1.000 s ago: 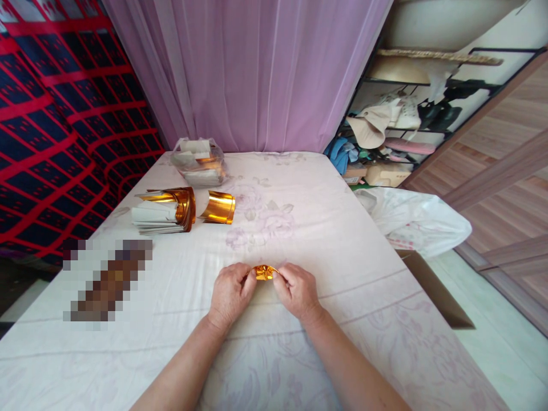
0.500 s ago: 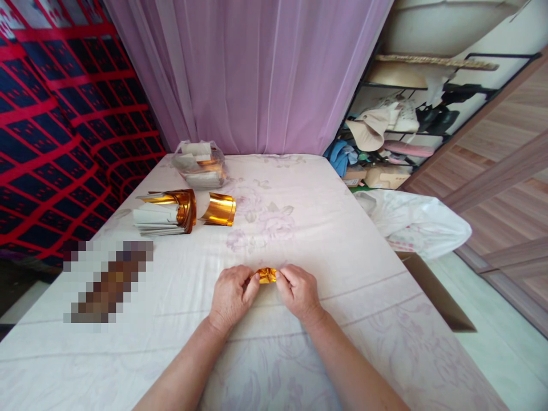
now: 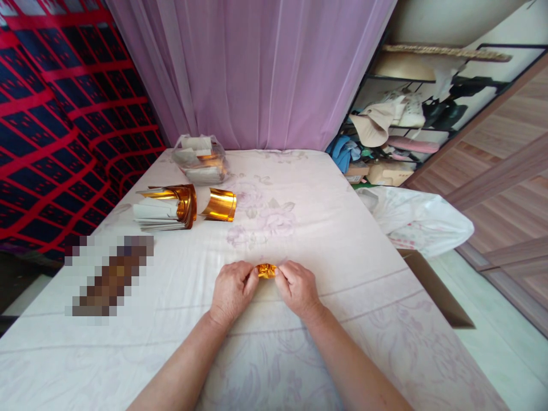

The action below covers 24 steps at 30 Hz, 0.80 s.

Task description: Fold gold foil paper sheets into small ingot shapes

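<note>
Both hands meet low in the middle of the bed. The left hand and the right hand each pinch one end of a small gold foil piece, so both grips are closed on it. It sits just above the sheet. At 11 o'clock, well apart, lie a gold foil roll and a paper stack.

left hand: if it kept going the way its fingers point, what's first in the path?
The left hand points rightward at the gold foil piece it already pinches; just beyond is the right hand, holding the other end. Depth looks level, so the right fingers come next.
</note>
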Available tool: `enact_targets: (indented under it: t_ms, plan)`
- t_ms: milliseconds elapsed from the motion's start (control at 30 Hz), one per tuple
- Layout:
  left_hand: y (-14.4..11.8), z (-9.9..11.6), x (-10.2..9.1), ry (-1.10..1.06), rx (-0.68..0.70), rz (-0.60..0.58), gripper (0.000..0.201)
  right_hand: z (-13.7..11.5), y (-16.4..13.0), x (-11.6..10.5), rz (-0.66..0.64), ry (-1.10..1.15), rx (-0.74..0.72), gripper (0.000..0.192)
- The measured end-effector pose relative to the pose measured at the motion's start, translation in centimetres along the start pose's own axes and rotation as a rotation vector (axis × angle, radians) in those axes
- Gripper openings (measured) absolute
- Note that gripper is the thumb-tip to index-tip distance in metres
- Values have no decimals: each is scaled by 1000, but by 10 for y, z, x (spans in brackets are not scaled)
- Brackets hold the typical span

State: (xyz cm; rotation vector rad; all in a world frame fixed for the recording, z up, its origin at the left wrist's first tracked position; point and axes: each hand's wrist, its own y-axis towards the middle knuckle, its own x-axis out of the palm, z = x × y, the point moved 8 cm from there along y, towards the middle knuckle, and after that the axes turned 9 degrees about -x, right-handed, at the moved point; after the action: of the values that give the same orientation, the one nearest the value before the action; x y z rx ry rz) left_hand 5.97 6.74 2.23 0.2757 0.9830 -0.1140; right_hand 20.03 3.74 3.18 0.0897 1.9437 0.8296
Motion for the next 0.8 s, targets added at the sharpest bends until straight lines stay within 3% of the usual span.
enact_targets:
  t_ms: [200, 533, 800]
  plan:
    - [0, -1, -2, -9, 11, 26, 32, -5, 2, 0, -2, 25, -51, 34]
    - [-5, 18, -2, -160, 223, -49, 33, 2, -1, -2, 44, 21, -4, 34]
    - [-1, 7, -6, -178, 65, -41, 27, -6, 2, -4, 27, 61, -71, 34]
